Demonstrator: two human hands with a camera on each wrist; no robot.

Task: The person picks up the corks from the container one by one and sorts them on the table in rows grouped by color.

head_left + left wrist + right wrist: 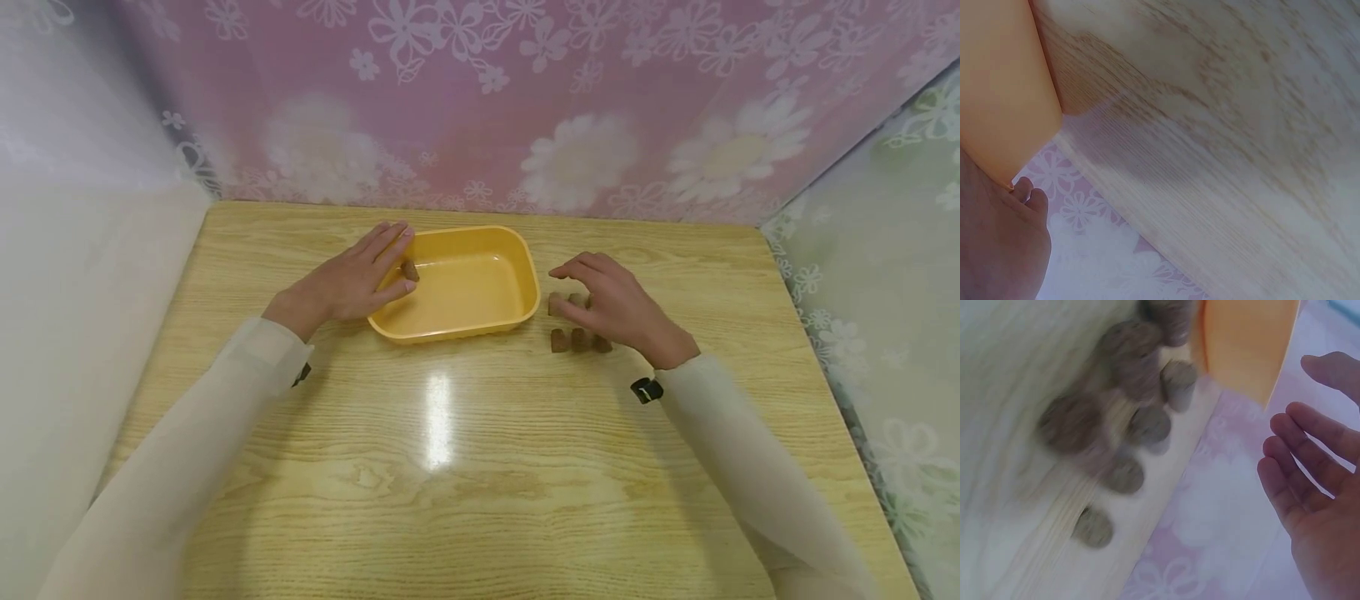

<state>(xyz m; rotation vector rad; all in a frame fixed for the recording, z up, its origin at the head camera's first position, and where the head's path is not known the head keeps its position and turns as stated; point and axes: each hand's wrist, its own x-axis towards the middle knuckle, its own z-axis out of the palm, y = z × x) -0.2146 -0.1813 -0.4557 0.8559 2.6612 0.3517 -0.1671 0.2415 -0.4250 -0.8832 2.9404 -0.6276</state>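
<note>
A yellow plastic tub (474, 292) stands near the back of the table. My left hand (351, 279) lies over its left end, fingers stretched along the rim and thumb reaching inside. Between that thumb and the fingers, one brown cork (410, 270) shows in the tub; the fingers are not curled round it. In the left wrist view the hand (1000, 237) is beside the tub's outer wall (1007, 81). Right of the tub, my right hand (611, 304) hovers over several upright corks (558, 341), partly hiding them. The right wrist view shows its fingers (1310, 440) apart, holding nothing.
The wood-grain table (480, 500) ends at a pink flowered backdrop (480, 108). Pale sheets (90, 250) hang on the left side, and a flowered one (900, 333) on the right. Each wrist has a dark strap (647, 390).
</note>
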